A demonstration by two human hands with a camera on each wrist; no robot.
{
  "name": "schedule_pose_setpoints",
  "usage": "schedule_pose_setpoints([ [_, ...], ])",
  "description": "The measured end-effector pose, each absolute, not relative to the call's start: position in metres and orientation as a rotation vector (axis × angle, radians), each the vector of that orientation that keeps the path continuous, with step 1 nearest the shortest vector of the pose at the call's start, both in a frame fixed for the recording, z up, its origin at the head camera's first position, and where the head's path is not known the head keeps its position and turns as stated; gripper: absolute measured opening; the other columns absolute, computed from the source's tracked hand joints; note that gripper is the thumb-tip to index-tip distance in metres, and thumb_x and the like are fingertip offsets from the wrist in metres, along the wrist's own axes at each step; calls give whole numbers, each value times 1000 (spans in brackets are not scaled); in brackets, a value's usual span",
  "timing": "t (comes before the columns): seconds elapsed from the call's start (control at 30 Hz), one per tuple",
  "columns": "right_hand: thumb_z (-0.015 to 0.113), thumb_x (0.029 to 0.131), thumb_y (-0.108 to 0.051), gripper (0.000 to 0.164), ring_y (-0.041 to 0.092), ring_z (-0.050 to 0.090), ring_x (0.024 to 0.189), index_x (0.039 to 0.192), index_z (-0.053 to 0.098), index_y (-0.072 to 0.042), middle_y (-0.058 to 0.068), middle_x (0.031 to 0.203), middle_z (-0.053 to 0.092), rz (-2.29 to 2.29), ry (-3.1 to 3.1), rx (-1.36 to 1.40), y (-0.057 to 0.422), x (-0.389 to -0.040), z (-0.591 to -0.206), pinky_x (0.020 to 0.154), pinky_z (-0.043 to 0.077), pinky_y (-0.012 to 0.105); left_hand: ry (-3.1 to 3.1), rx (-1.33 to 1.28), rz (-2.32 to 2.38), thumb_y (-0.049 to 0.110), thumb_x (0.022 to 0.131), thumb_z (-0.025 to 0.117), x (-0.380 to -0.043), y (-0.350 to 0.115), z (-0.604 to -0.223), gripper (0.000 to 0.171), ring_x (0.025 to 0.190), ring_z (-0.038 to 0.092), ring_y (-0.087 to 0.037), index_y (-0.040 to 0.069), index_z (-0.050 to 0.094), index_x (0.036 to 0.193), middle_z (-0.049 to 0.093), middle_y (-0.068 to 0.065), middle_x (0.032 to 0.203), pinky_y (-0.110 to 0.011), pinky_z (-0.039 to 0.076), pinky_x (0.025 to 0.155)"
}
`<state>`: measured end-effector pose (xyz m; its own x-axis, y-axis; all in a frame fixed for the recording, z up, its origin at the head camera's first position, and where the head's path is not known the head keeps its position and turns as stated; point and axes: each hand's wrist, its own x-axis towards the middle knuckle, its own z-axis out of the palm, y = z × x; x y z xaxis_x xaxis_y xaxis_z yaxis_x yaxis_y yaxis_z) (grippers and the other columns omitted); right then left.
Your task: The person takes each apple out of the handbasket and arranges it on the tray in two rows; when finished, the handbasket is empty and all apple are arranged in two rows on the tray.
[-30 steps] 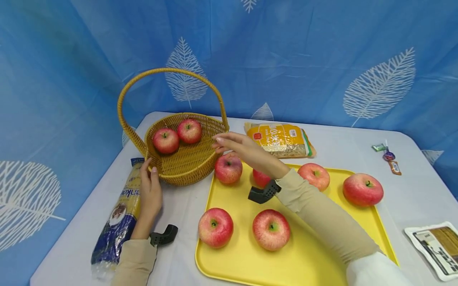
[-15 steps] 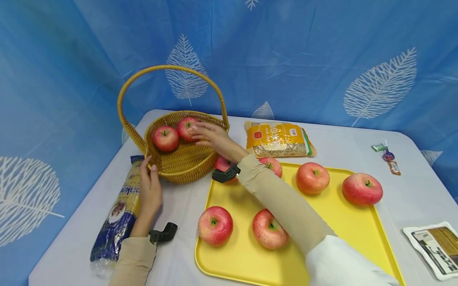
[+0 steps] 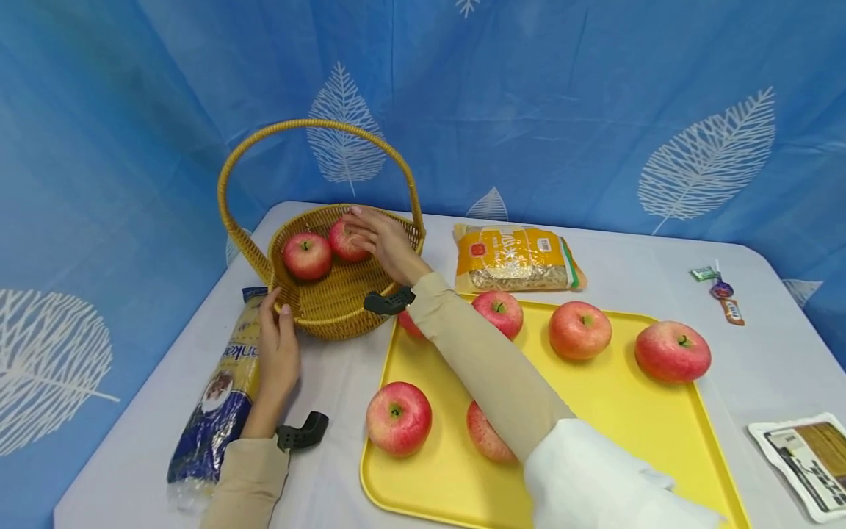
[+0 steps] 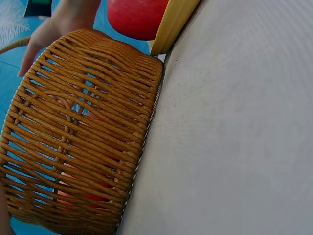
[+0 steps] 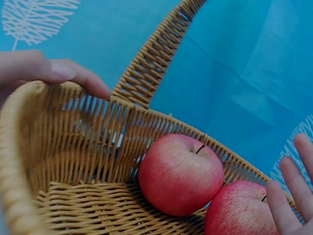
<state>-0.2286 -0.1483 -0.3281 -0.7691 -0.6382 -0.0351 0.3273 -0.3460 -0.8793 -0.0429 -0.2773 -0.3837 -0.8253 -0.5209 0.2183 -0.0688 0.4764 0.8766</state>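
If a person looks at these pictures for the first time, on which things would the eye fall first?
Probably on the woven basket, with its tall arched handle, standing at the table's back left with two red apples inside. Next comes the bright yellow tray to its right, bearing more red apples. Between these, the right grip catches the eye over the basket, while the left grip touches its near left side.

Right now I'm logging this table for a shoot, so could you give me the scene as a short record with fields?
Basket: wicker, two apples inside
Left hand: touching the basket's rim
Right hand: fingers extended beside the farther apple; contact unclear
Tray: yellow, bearing more apples, some partly hidden by the right sleeve
Behind tray: orange packet
Near left wrist: blue-and-gold packet
Right side: wrapped sweets, white-edged packet
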Motion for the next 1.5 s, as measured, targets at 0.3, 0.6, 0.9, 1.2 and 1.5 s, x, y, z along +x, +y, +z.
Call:
schedule_pose_setpoints([
  [0.3, 57, 88, -36, 45, 26, 50, 119, 126, 52, -15, 9, 130, 53, -2206, 1540, -321, -154, -240, -331, 100, 40, 37, -2270, 484, -1320, 37, 99, 25, -48, -276, -386, 48, 133, 28, -33, 16, 25, 142, 26, -13, 147, -52, 25, 105],
  [0.6, 66, 79, -42, 42, 17, 46, 119, 116, 57, -23, 1, 128, 50, -2086, 1898, -205, -153, -237, -335, 98, 41, 35, -2266, 478, -1322, 34, 99, 26, -46, -273, -386, 46, 135, 26, -31, 15, 26, 141, 24, -11, 147, -52, 24, 106],
  [0.9, 69, 78, -37, 75, 24, 27, 134, 139, 28, -22, 6, 147, 23, -1844, 2046, -315, -159, -239, -332, 104, 34, 40, -2262, 471, -1312, 35, 99, 26, -47, -276, -383, 46, 134, 26, -31, 16, 25, 141, 24, -11, 148, -52, 24, 106],
  [1.2, 73, 73, -38, 102, 23, 18, 139, 146, 2, -29, 2, 153, 9, -1606, 2000, -365, -159, -236, -334, 108, 28, 43, -2264, 488, -1303, 35, 99, 25, -44, -276, -385, 47, 132, 28, -33, 15, 25, 142, 26, -13, 147, -52, 25, 105],
  [1.5, 74, 73, -35, 100, 22, 21, 138, 146, 6, -30, 1, 152, 14, -1596, 2056, -400, -161, -235, -338, 107, 31, 39, -2280, 511, -1284, 36, 99, 24, -43, -276, -385, 47, 131, 30, -33, 15, 24, 142, 27, -14, 146, -52, 26, 104],
])
